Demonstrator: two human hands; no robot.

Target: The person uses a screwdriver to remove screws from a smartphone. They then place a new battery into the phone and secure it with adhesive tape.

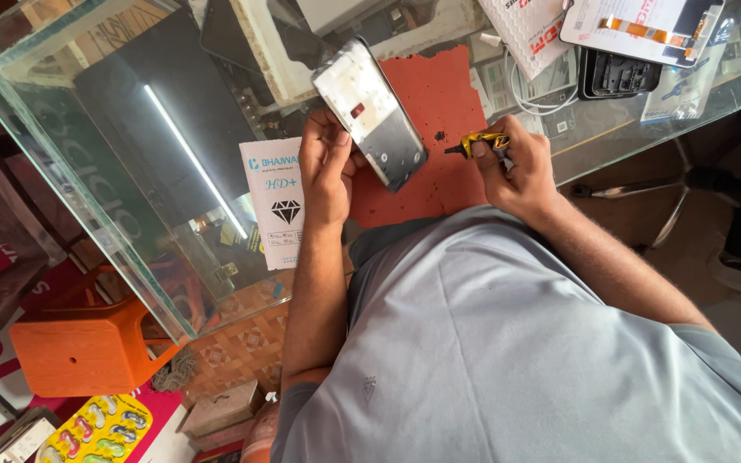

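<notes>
My left hand (326, 167) grips the near end of an opened phone body (370, 111), its silvery inner side facing up and tilted over a red work mat (439, 103). My right hand (516, 167) is closed around a small yellow-handled screwdriver (480, 143), whose dark tip points left toward the phone, a short gap away. Both hands rest over the near edge of the glass counter (130, 197).
A white packet with a diamond print (274, 201) lies left of my left hand. White cables (533, 90), a black tray of parts (619, 73) and boxes crowd the counter's far right. An orange stool (87, 343) stands on the floor at left.
</notes>
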